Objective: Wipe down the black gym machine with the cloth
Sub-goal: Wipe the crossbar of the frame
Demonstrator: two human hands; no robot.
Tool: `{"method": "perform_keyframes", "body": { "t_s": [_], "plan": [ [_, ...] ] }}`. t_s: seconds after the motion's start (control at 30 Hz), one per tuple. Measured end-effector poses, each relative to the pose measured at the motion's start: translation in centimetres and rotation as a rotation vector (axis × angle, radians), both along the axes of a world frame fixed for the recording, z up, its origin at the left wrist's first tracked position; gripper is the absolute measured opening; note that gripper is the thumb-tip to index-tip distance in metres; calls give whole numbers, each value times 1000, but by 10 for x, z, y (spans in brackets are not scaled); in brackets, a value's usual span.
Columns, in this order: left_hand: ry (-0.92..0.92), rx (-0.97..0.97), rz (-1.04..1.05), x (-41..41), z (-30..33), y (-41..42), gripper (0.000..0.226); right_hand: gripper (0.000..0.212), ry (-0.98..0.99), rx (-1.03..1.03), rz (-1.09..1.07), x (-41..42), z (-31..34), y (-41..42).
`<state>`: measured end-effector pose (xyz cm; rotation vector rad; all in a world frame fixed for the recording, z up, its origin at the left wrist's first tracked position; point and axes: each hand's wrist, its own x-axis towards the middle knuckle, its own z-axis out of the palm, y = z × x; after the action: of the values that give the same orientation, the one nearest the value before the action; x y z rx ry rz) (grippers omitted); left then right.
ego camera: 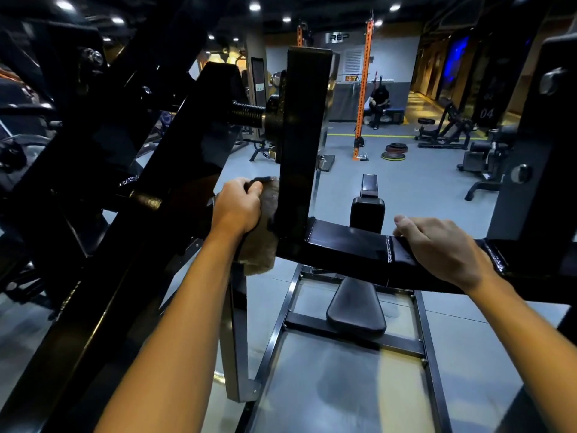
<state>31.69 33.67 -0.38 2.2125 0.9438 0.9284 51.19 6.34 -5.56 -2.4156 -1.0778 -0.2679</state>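
Black glossy square steel tubing forms the gym machine (304,126), its left side lost in shadow above a grey floor (406,189) under ceiling spotlights. Below its crossbar sits a padded seat (356,307). Against the upright's left face, the left hand (239,206) grips a fuzzy brown cloth (263,245). The right hand (443,248) rests loosely spread on the crossbar.

I see a dim gym with a grey floor (406,182) marked by a yellow line (390,135) and round ceiling lights (254,6) overhead. An orange rack upright (363,89) stands mid-room with weight plates (394,151) stacked near its foot. Beyond it a person (379,101) sits on a bench against the grey wall (396,51).
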Motion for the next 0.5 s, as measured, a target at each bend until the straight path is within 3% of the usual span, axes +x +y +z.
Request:
{"method": "perform_keyframes", "body": {
  "t_s": [0.4, 0.5],
  "plan": [
    [96, 192, 4, -51, -20, -29, 24, 83, 4, -8, -61, -9, 5, -1],
    [56, 10, -136, -80, -38, -50, 17, 83, -3, -25, -71, -9, 6, 0]
  ]
}}
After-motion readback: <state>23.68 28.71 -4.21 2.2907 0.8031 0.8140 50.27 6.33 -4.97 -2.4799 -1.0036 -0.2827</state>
